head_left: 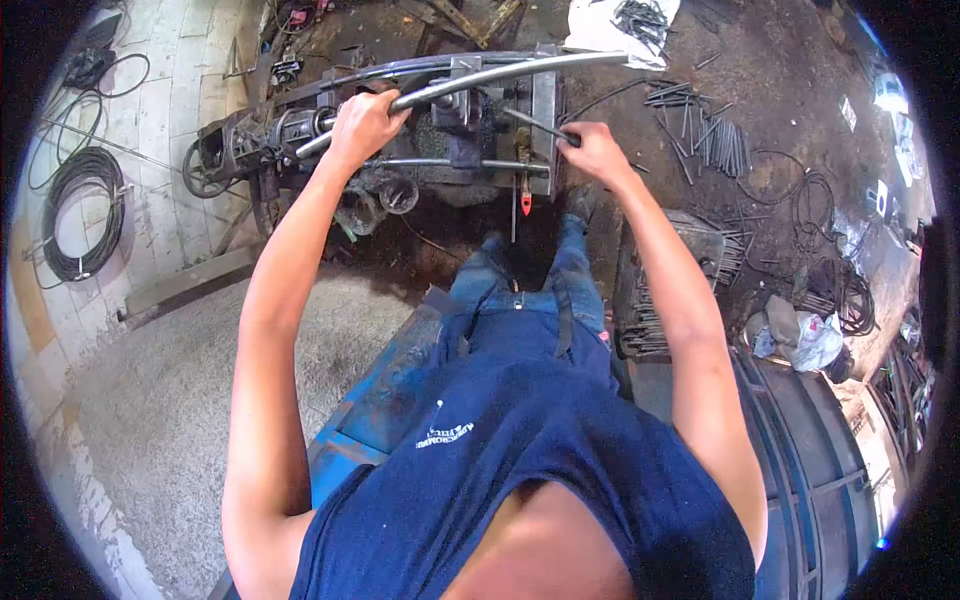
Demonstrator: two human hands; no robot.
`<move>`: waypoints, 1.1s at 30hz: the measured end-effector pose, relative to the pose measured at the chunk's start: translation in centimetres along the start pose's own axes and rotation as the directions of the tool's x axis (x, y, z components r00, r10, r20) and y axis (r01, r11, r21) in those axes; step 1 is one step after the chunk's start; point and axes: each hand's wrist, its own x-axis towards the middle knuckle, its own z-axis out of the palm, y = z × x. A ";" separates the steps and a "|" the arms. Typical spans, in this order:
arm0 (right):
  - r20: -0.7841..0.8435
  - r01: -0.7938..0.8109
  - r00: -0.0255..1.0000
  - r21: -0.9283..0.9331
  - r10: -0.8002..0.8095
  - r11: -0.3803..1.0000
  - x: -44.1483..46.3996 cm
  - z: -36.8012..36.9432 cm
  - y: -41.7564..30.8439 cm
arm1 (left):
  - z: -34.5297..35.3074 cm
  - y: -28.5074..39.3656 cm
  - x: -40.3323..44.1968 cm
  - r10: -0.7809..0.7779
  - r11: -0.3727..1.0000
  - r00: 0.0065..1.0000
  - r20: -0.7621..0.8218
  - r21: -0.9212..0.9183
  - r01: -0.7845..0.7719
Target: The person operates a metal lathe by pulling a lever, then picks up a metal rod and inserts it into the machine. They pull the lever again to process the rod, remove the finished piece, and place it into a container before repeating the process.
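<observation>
My left hand [365, 125] is closed around a long grey metal bar [520, 68] that slants across the top of a greasy machine [460, 115]. The bar's right end sticks out past the machine's edge. On the right side, my right hand [598, 152] grips the near end of a thin dark metal rod [532, 121]. This rod's other end points at the block in the middle of the machine; whether it touches there I cannot tell. Below the rod, a brush with a red handle tip [526, 202] lies at the machine's front edge.
A handwheel [190, 170] sits at the machine's left end. A wire coil [80, 215] lies on the floor at left. Dark rods [720, 145] are heaped at right, with more on a white sheet [610, 25] behind. Bolt-like pieces [650, 325] lie near my right leg.
</observation>
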 end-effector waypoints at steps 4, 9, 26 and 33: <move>0.072 -0.061 0.995 -0.013 0.062 0.998 1.0 -0.2 0.4 | 1.0 0.8 0.2 -0.017 1.000 1.000 -0.026 -0.025 0.016; 0.113 -0.078 0.990 -0.081 0.087 0.994 1.6 -1.0 0.3 | 0.5 3.6 1.3 0.002 0.998 1.000 -0.019 -0.064 -0.003; -0.058 0.167 0.981 -0.246 -0.187 0.955 7.8 5.3 -0.3 | -1.5 4.4 -0.4 0.179 0.967 0.855 -0.488 -0.072 -0.244; -0.067 0.182 0.977 -0.233 -0.202 0.955 7.4 6.7 -1.1 | 11.0 5.8 -9.1 -0.447 0.585 0.894 0.001 -0.756 0.293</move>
